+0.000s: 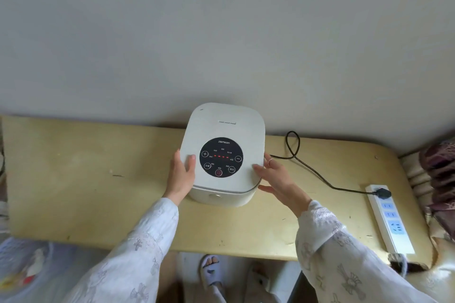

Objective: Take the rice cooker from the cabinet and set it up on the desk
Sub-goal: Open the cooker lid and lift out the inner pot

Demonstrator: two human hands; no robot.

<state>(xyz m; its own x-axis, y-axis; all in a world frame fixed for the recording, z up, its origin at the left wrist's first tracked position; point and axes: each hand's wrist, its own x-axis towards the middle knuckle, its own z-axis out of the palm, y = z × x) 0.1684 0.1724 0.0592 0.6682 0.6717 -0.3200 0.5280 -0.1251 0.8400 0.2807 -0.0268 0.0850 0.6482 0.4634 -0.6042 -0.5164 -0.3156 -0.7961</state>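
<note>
A white rice cooker with a round black control panel stands on the pale wooden desk, close to the wall. Red lights glow on the panel. My left hand grips the cooker's left side, thumb on the lid. My right hand rests against its right side, a finger on the lid's corner. The cooker's black power cord runs from behind it across the desk to a black plug seated in a white power strip.
The power strip lies along the desk's right end. Patterned fabric hangs beyond the right edge. A bare wall rises right behind the desk. Below the front edge I see slippered feet and a bag-like item at lower left.
</note>
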